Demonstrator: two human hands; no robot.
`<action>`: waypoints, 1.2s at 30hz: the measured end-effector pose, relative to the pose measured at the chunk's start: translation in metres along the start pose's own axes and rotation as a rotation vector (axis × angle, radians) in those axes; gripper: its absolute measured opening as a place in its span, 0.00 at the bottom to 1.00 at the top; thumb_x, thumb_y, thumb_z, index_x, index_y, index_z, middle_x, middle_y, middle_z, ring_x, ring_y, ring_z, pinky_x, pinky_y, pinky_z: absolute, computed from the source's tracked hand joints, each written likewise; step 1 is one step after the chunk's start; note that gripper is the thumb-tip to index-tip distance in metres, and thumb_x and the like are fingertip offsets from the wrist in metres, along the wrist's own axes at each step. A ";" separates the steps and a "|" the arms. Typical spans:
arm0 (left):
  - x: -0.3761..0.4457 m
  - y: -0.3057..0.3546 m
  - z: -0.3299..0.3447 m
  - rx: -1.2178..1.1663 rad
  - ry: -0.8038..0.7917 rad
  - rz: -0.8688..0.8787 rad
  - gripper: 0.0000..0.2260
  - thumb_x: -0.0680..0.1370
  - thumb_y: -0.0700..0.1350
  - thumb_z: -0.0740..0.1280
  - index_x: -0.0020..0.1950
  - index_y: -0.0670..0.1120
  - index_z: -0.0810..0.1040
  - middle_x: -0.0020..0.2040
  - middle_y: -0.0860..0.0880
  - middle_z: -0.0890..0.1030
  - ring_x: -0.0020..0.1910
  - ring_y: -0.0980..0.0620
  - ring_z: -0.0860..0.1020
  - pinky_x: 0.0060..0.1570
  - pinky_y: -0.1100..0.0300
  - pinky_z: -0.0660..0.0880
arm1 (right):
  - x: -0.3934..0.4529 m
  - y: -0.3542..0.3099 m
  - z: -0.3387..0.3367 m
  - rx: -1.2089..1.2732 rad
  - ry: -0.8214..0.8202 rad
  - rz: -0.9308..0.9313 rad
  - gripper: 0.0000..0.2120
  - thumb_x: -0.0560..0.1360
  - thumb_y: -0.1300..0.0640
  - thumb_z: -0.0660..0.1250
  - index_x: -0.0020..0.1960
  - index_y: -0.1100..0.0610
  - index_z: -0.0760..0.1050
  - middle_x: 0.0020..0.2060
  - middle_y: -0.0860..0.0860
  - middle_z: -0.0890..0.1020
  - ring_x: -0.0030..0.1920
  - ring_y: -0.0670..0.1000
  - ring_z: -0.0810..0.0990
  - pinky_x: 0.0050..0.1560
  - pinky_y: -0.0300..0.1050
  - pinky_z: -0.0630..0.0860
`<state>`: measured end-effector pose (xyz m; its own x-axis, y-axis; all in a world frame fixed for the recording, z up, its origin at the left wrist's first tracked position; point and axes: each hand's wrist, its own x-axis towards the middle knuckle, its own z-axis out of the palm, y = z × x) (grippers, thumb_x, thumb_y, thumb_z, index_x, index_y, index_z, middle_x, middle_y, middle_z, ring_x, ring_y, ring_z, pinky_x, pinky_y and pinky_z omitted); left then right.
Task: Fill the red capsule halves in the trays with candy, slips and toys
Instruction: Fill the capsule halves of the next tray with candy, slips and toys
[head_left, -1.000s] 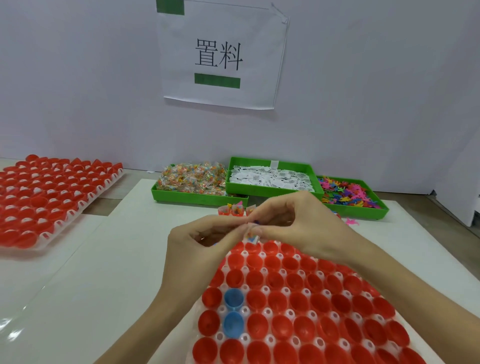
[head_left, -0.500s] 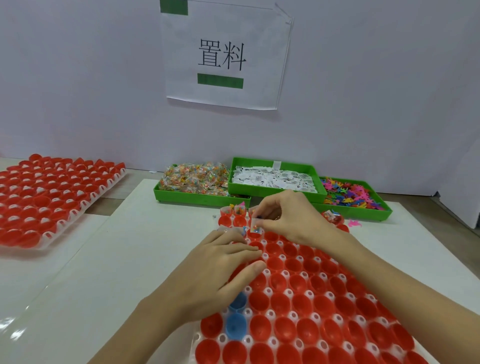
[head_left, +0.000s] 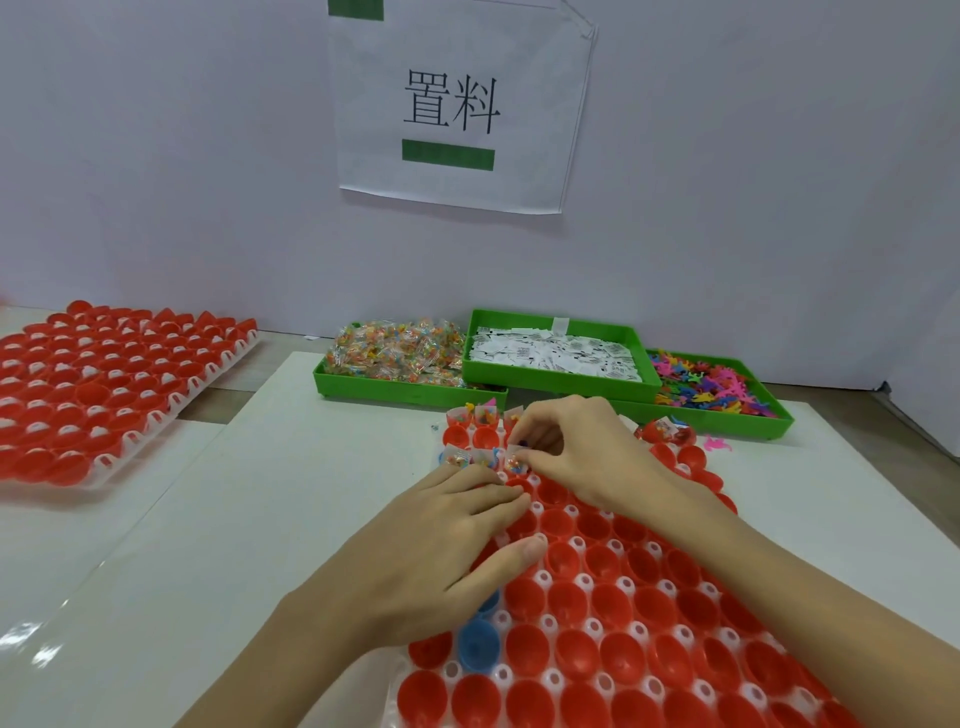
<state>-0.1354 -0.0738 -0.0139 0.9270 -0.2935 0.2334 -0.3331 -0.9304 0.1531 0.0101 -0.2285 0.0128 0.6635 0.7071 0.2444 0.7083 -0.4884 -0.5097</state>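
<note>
A white tray of red capsule halves (head_left: 613, 618) lies in front of me. Several halves at its far left corner hold candy packets (head_left: 485, 415). My right hand (head_left: 576, 447) pinches a small candy packet (head_left: 515, 460) over a capsule half near that corner. My left hand (head_left: 441, 551) rests flat on the tray's left side with straight fingers. Two blue halves (head_left: 478, 644) sit near the left edge, one partly under my left hand.
A second tray of red halves (head_left: 98, 384) lies at the left. Three green bins stand at the back: candy (head_left: 395, 353), paper slips (head_left: 550, 353), coloured toys (head_left: 711, 384). A pink toy (head_left: 717, 444) lies loose on the table. A paper sign (head_left: 457, 104) hangs on the wall.
The hands parted: my left hand dropped flat onto the tray, and my right hand moved forward and down with the packet to the far rows.
</note>
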 end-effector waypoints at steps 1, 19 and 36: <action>0.000 0.000 0.000 0.013 -0.008 0.004 0.38 0.81 0.69 0.35 0.80 0.53 0.67 0.77 0.59 0.69 0.77 0.63 0.58 0.74 0.70 0.43 | 0.001 -0.001 0.001 -0.015 -0.005 -0.008 0.03 0.75 0.57 0.76 0.49 0.54 0.84 0.38 0.44 0.85 0.40 0.41 0.83 0.45 0.34 0.79; -0.001 0.000 -0.001 0.025 -0.034 0.002 0.37 0.81 0.70 0.37 0.81 0.54 0.65 0.78 0.60 0.68 0.76 0.63 0.58 0.73 0.70 0.47 | 0.029 -0.027 -0.007 -0.361 -0.291 -0.074 0.05 0.75 0.61 0.74 0.46 0.56 0.78 0.36 0.42 0.72 0.43 0.50 0.75 0.47 0.50 0.79; 0.000 -0.001 0.001 0.027 -0.041 0.001 0.37 0.80 0.71 0.36 0.82 0.56 0.62 0.78 0.62 0.66 0.75 0.66 0.56 0.68 0.78 0.39 | 0.033 -0.015 -0.008 -0.240 -0.286 0.051 0.06 0.71 0.59 0.79 0.46 0.57 0.83 0.34 0.41 0.77 0.38 0.44 0.81 0.42 0.42 0.78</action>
<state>-0.1349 -0.0727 -0.0148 0.9333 -0.3021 0.1942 -0.3293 -0.9357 0.1268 0.0234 -0.2019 0.0354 0.6290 0.7766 -0.0336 0.7351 -0.6083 -0.2992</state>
